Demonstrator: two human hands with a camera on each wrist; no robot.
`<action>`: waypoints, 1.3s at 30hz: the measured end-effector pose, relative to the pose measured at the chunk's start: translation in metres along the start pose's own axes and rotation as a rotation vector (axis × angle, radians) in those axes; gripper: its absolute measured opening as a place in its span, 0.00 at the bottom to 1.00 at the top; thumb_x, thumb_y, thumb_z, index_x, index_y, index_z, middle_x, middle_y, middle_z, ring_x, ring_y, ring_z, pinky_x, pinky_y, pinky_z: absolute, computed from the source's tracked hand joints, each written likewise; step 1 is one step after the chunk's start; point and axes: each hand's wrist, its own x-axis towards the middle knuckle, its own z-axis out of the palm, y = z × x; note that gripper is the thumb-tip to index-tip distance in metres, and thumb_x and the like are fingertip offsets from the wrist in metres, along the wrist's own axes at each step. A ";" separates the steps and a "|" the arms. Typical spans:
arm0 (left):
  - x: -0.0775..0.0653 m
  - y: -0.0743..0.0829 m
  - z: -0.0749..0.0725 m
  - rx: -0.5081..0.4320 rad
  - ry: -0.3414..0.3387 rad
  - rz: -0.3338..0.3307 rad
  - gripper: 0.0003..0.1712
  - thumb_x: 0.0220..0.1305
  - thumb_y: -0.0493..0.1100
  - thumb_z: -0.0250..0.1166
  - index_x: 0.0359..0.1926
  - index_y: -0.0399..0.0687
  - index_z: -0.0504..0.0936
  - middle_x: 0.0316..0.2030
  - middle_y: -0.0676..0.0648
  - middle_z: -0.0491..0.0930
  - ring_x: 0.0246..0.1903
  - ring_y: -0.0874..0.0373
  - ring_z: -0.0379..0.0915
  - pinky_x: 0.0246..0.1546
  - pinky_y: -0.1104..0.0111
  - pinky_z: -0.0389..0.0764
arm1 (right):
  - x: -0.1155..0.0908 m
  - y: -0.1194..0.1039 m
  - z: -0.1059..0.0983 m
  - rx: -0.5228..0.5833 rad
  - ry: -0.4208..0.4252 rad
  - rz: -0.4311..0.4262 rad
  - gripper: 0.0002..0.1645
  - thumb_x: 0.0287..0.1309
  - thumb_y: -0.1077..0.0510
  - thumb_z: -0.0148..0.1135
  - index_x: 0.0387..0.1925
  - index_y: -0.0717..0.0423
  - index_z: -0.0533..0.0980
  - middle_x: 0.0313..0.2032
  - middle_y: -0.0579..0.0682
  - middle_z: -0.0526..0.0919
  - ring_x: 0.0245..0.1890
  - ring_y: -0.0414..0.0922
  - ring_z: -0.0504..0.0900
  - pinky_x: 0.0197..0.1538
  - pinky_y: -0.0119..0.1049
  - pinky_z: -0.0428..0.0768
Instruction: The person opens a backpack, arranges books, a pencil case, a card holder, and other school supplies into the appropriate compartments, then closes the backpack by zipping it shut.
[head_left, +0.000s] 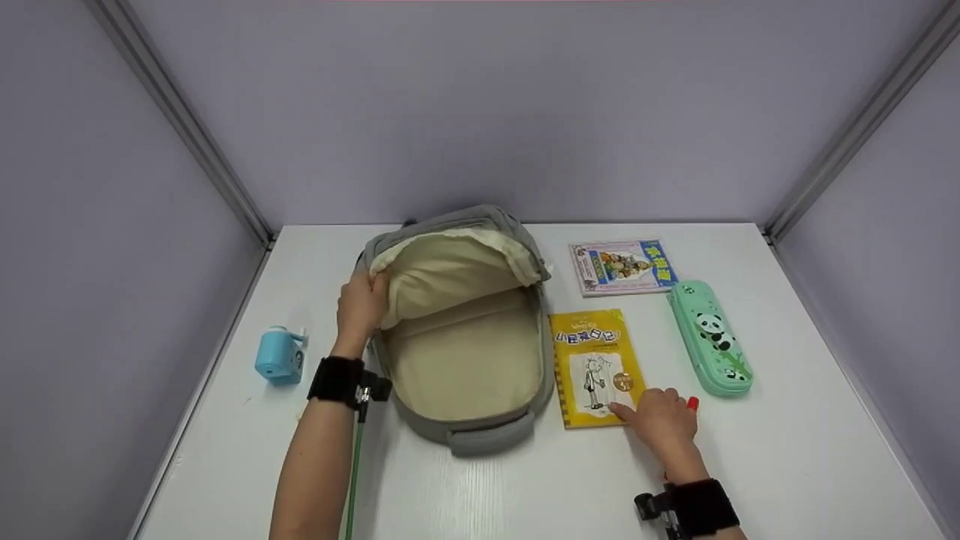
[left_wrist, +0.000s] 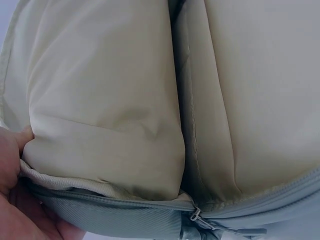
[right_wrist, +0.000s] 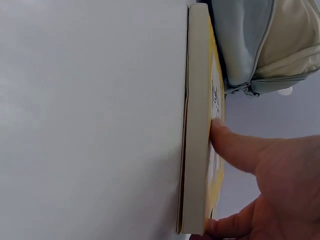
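Note:
A grey backpack [head_left: 491, 441] lies unzipped on the table, its cream lining [left_wrist: 100, 90] exposed. My left hand [head_left: 361, 304] grips the left edge of its raised flap [head_left: 450, 262], the thumb on the lining side and the fingers outside. Right of the bag lies a yellow paperback book [head_left: 596, 371] with a cartoon figure on the cover. At its lower right corner my right hand [head_left: 660, 421] pinches it, thumb [right_wrist: 235, 145] on the cover and fingers at the side edge, partly hidden. The book's page edge [right_wrist: 196, 120] shows close over the white table.
A green panda pencil case [head_left: 711, 337] lies to the right of the yellow book. Behind them is a thin colourful booklet [head_left: 624, 267]. A blue pencil sharpener [head_left: 280, 355] stands left of the bag. Grey panels [head_left: 487, 112] wall the table at the back and sides.

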 end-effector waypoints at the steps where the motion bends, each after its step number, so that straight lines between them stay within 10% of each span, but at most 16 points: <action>1: 0.000 0.000 0.000 0.001 0.002 0.001 0.23 0.79 0.51 0.49 0.24 0.48 0.65 0.19 0.50 0.63 0.18 0.56 0.62 0.21 0.63 0.65 | 0.001 0.001 -0.001 0.015 -0.017 0.010 0.37 0.59 0.32 0.68 0.28 0.64 0.75 0.31 0.61 0.73 0.34 0.55 0.71 0.39 0.49 0.74; 24: 0.000 -0.001 0.002 0.039 0.008 -0.006 0.23 0.79 0.53 0.51 0.25 0.50 0.65 0.24 0.47 0.71 0.24 0.51 0.68 0.26 0.60 0.68 | 0.006 0.008 -0.010 0.258 -0.140 0.056 0.41 0.59 0.36 0.70 0.46 0.73 0.72 0.32 0.58 0.73 0.34 0.53 0.73 0.36 0.41 0.71; 32: 0.000 0.000 0.003 0.036 0.004 -0.006 0.22 0.79 0.53 0.50 0.25 0.50 0.65 0.23 0.49 0.68 0.23 0.52 0.66 0.26 0.61 0.67 | -0.004 0.005 -0.022 0.611 -0.122 -0.020 0.37 0.70 0.51 0.62 0.65 0.70 0.59 0.49 0.67 0.78 0.35 0.51 0.86 0.39 0.44 0.85; 39: -0.002 0.001 0.003 0.053 0.015 -0.001 0.22 0.79 0.50 0.47 0.26 0.47 0.69 0.33 0.34 0.81 0.29 0.42 0.78 0.30 0.51 0.77 | -0.016 0.007 -0.042 0.861 -0.096 -0.079 0.29 0.74 0.60 0.56 0.67 0.66 0.56 0.38 0.61 0.84 0.27 0.51 0.89 0.33 0.42 0.87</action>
